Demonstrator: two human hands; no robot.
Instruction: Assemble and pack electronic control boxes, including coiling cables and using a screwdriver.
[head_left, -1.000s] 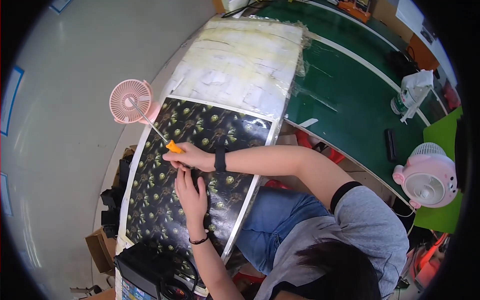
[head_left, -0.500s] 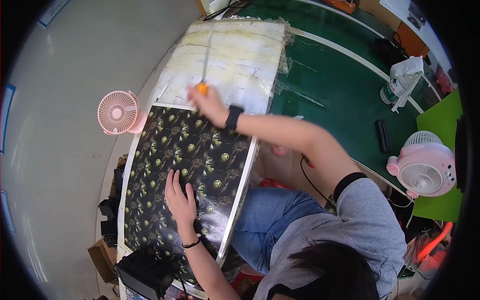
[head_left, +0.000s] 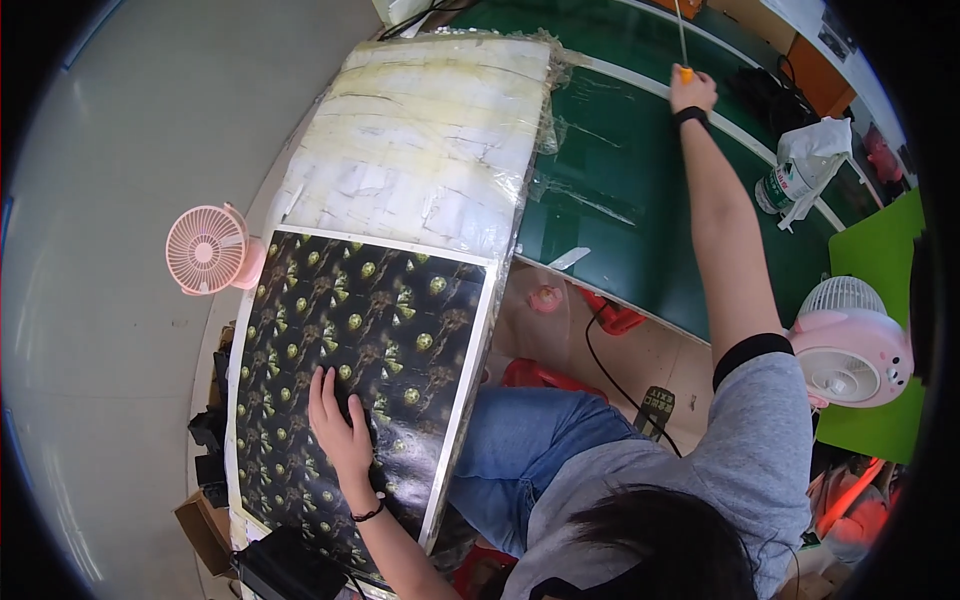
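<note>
Right hand (head_left: 694, 93): fingers clamped on orange handle of screwdriver (head_left: 686, 75), shaft jutting beyond fingers; green table (head_left: 630, 210) beneath. Bottle (head_left: 783, 187) right of fingers, nearer body. Left hand (head_left: 343, 437): flat on patterned sheet (head_left: 415, 350), fingers slightly apart, thumb spread. Pink fan (head_left: 205, 250) beyond fingertips, to left.

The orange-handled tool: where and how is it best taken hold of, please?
Best, I think, by the orange handle, coming from the near side, where the right grip holds it: the thin metal shaft points away, toward the picture's upper edge, leaving the thicker end nearest.
</note>
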